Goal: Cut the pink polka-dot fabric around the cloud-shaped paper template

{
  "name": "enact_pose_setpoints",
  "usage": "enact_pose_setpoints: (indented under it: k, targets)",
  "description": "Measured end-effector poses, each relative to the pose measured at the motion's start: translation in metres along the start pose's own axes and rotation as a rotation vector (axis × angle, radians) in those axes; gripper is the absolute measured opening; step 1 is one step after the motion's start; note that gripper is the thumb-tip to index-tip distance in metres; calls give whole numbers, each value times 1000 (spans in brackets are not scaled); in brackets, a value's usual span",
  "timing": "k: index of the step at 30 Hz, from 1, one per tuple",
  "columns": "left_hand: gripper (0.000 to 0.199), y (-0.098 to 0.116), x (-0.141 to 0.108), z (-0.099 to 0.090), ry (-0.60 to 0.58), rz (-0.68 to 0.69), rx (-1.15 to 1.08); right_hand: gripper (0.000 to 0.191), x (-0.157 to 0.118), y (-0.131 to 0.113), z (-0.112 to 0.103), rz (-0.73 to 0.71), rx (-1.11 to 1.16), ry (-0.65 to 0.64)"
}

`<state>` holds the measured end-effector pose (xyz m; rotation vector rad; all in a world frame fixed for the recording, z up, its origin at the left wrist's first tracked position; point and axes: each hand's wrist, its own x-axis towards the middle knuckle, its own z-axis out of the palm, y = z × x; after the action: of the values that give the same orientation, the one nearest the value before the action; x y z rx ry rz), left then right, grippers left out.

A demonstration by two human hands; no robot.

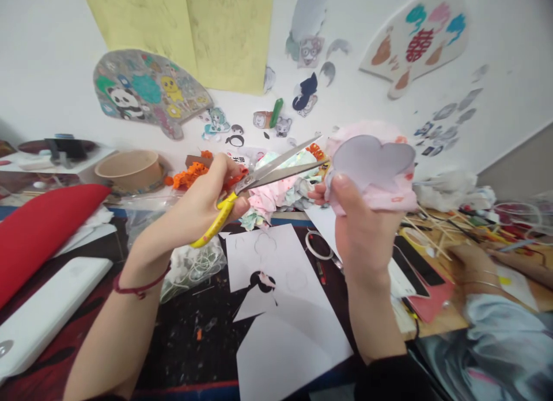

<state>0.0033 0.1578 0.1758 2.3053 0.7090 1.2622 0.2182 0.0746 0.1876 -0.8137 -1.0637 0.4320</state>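
Observation:
My left hand [211, 196] is closed around yellow-handled scissors [259, 179], whose blades are parted and point right. The blade tips reach close to the left edge of the pink patterned fabric [395, 202]. Raised in my right hand [360, 225], that fabric lies behind a grey cloud-shaped cutout [369, 159], with my thumb pressed on the cutout's lower left. Under my hands lie white paper sheets [285, 337] with faint pencilled outlines and a cut hole. A heap of pastel fabric scraps [276, 196] sits behind the scissors.
A clear bag of white string [196, 263] lies left of the paper. Further left are a white case [56, 303] and a round tan container [129, 169]. A roll of tape [318, 244] is by the sheets. At the right, another person's hand [475, 271] rests near sticks and paper.

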Motion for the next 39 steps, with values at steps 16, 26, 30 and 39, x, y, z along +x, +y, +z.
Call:
enact_pose_setpoints:
  k: [16, 26, 30, 39]
  targets:
    - [47, 29, 1, 0, -125, -145, 158, 42, -4, 2, 12, -68, 125, -49]
    - [50, 28, 3, 6, -128, -201, 70, 22, -7, 1, 13, -14, 11, -86]
    - [47, 27, 2, 5, -141, -173, 91, 25, -8, 0, 13, -6, 32, -77]
    - [44, 28, 1, 9, -112, -106, 30, 32, -10, 3, 13, -65, 62, -85]
